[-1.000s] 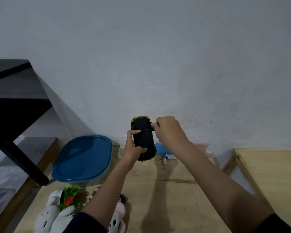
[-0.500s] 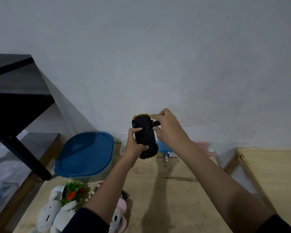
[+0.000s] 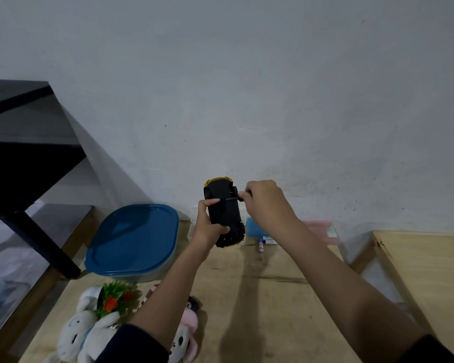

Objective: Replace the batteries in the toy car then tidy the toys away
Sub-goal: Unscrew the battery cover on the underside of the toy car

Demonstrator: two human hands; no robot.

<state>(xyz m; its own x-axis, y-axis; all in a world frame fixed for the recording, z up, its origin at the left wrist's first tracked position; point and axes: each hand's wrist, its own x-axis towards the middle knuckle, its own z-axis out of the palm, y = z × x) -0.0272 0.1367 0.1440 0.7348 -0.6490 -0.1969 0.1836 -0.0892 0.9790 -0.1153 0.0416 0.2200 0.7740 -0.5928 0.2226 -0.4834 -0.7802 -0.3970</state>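
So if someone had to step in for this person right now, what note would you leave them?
Left hand grips the toy car, held up, black underside facing the camera.
Right hand pinches a thin dark tool, likely a screwdriver, its tip on that underside.
A loose battery lies on the wooden table below.
Done: car turned over; battery swap cannot be judged.
Left: finish the battery job, then tidy the plush toys lying near the blue-lidded box.

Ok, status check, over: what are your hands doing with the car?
Left hand grips toy car, underside toward camera. Right hand pinches thin dark tool against it. Nothing in the way.
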